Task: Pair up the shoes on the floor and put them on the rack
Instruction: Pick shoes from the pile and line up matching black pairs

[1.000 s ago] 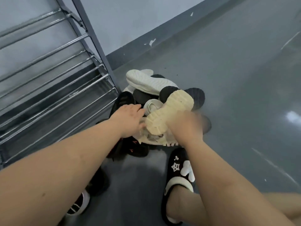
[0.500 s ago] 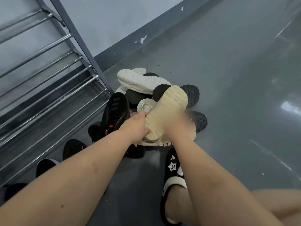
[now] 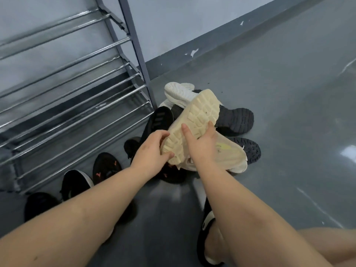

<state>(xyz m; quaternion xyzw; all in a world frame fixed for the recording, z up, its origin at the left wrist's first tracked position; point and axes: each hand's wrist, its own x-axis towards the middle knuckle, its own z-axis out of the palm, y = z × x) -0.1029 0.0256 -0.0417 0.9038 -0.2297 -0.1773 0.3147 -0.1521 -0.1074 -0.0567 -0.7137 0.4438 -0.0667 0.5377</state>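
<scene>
Cream lugged-sole shoe (image 3: 194, 120), sole up: left hand (image 3: 151, 153) pinches its heel, right hand (image 3: 202, 145) grips its side.

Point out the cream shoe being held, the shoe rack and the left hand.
cream shoe (image 3: 200, 114): head view, on its upturned sole.
shoe rack (image 3: 134, 43): head view, on its grey upright post.
left hand (image 3: 152, 153): head view, on its back.

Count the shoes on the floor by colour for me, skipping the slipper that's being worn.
cream shoes: 2 (one lifted sole-up, one under it)
white shoes: at least 1, at the back of the pile
black shoes: at least 7 (3 lined up by the rack, the rest in the pile)
Total: at least 10; the pile hides some.
</scene>
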